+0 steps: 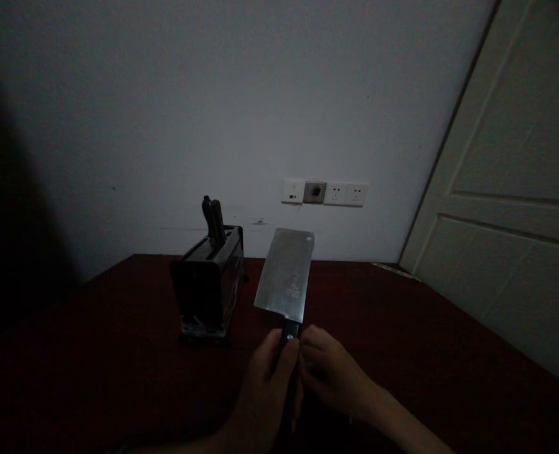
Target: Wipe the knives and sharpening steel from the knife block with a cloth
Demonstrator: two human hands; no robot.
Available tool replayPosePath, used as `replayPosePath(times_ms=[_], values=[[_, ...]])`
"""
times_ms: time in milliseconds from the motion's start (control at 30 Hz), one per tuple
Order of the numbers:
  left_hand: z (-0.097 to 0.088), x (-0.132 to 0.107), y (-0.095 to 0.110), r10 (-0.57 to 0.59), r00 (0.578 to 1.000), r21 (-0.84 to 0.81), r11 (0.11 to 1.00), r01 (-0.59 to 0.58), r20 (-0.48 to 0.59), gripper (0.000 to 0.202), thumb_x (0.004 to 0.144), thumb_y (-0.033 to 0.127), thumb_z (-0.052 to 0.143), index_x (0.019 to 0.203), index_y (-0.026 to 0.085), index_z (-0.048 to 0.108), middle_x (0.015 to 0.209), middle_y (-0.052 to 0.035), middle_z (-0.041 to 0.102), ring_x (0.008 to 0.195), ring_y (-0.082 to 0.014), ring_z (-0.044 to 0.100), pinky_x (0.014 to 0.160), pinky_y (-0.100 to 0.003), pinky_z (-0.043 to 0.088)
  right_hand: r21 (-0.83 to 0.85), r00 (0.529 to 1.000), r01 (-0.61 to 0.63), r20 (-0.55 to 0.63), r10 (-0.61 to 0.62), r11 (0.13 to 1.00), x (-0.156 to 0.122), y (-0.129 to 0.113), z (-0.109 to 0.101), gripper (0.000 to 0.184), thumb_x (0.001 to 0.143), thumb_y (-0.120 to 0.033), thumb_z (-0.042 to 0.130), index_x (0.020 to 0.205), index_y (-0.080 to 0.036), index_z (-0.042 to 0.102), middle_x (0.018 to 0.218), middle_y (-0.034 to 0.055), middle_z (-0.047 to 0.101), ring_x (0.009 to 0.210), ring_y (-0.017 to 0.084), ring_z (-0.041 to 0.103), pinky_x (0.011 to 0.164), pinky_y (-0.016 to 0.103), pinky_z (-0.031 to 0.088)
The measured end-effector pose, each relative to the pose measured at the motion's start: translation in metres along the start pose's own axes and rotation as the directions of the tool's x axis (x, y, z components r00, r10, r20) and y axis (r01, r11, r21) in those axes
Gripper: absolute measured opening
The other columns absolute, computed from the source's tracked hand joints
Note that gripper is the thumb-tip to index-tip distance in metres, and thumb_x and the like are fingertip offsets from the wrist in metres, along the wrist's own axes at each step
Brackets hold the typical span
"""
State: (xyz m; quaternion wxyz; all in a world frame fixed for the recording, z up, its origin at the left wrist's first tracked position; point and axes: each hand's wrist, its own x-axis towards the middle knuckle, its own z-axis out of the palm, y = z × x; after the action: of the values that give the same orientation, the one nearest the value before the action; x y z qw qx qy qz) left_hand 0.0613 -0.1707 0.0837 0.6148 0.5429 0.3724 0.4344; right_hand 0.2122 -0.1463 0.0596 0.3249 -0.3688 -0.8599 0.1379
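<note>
A cleaver (pixel 285 271) is held up over the table, its broad metal blade pointing away from me and its cutting edge to the left. My left hand (pixel 266 388) is wrapped around the black handle, with the thumb lying along it. Closed fingers of my right hand (pixel 333 373) press against the handle's right side; their tips are partly hidden. Left of the blade stands a dark knife block (pixel 196 293) on the table, and two dark-handled knives (pixel 214 221) stick up out of its top slots.
The dark red table (pixel 378 315) runs back to a pale wall (pixel 241 113). Several sockets and a switch (pixel 315 192) sit on the wall behind the cleaver. To the right is a white panelled door (pixel 510 189). The room is dim, and the far left is nearly black.
</note>
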Motion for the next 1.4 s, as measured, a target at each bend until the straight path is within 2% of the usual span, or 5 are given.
replayPosePath(times_ms=[133,300,767,1233,1400], values=[[0.000,0.001,0.001,-0.007,1.000,0.017,1.000,0.007,0.000,0.037,0.082,0.055,0.043,0.076,0.018,0.044,0.041,0.0089,0.040,0.029,-0.0040,0.033,0.026,-0.012,0.027,0.332,0.896,-0.220,-0.304,0.325,0.917,0.015,0.001,-0.018,0.033,0.087,-0.036,0.044,0.064,-0.017,0.057,0.067,0.0021,0.056,0.065,0.014,0.051,0.062,0.027,0.039],[-0.002,0.002,-0.001,-0.015,1.000,0.039,0.999,0.015,-0.001,0.037,0.083,0.055,0.042,0.076,0.018,0.044,0.041,0.0088,0.041,0.029,-0.0040,0.033,0.027,-0.012,0.027,0.636,0.826,-0.357,-0.128,0.549,0.685,0.023,-0.009,-0.021,0.037,0.076,-0.051,0.054,0.063,-0.016,0.054,0.054,-0.0040,0.044,0.047,0.008,0.037,0.043,0.022,0.027],[0.003,0.000,-0.004,-0.094,0.994,0.029,0.995,0.096,-0.048,0.039,0.081,0.057,0.043,0.077,0.019,0.046,0.043,0.0076,0.043,0.032,-0.0049,0.035,0.030,-0.013,0.029,0.698,0.842,-0.423,0.066,0.535,0.578,0.028,-0.019,-0.011,0.044,0.066,-0.058,0.061,0.059,-0.016,0.048,0.051,-0.0053,0.041,0.046,0.006,0.032,0.043,0.021,0.022],[0.006,0.000,-0.011,-0.148,0.986,-0.055,0.988,0.144,-0.077,0.049,0.072,0.067,0.047,0.078,0.019,0.049,0.046,0.0056,0.046,0.033,-0.0073,0.039,0.031,-0.017,0.031,0.652,0.892,-0.388,0.087,0.444,0.652,0.029,-0.023,-0.007,0.037,0.076,-0.049,0.053,0.061,-0.015,0.050,0.056,-0.0043,0.040,0.052,0.008,0.035,0.046,0.022,0.027],[-0.001,-0.005,-0.012,-0.150,0.979,0.003,0.988,0.152,-0.135,0.045,0.074,0.059,0.053,0.098,0.021,0.057,0.065,-0.0020,0.060,0.055,-0.0143,0.058,0.049,-0.022,0.045,0.594,0.892,-0.369,0.011,0.451,0.715,0.024,-0.024,-0.005,0.034,0.080,-0.045,0.050,0.064,-0.014,0.054,0.060,-0.0022,0.044,0.058,0.010,0.039,0.050,0.022,0.032]])
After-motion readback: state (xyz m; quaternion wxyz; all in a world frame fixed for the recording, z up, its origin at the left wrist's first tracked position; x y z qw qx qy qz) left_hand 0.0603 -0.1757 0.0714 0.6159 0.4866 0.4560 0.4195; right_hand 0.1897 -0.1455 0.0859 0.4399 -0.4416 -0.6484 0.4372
